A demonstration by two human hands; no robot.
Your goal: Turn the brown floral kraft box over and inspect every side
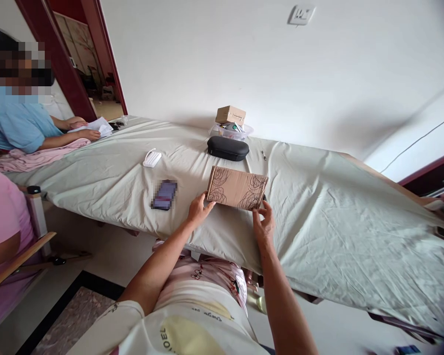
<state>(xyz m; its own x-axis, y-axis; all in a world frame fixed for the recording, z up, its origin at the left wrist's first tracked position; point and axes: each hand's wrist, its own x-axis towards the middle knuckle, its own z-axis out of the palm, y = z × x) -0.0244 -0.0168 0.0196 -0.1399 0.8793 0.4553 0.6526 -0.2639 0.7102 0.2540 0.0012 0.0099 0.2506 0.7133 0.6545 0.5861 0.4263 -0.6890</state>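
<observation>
A flat brown cardboard box (239, 187) with black swirls drawn near its corners is held between my two hands, tilted a little above the cloth-covered table. My left hand (200, 211) grips its near left corner, the thumb on the front edge. At the near right corner, my right hand (264, 223) is closed on the box, with a small dark spot beside its fingers that I cannot make out. Just beyond the box lies a black zip case (228, 148). A phone (165, 195) rests to the left of my left hand.
A clear plastic basket (246, 132) with a smaller cardboard box (230, 115) on top stands by the wall. A white corded block (153, 158) and a small pen-like thing (264, 156) lie on the pale cloth (329, 212). At left, a person in blue (18, 125) handles papers (101, 127).
</observation>
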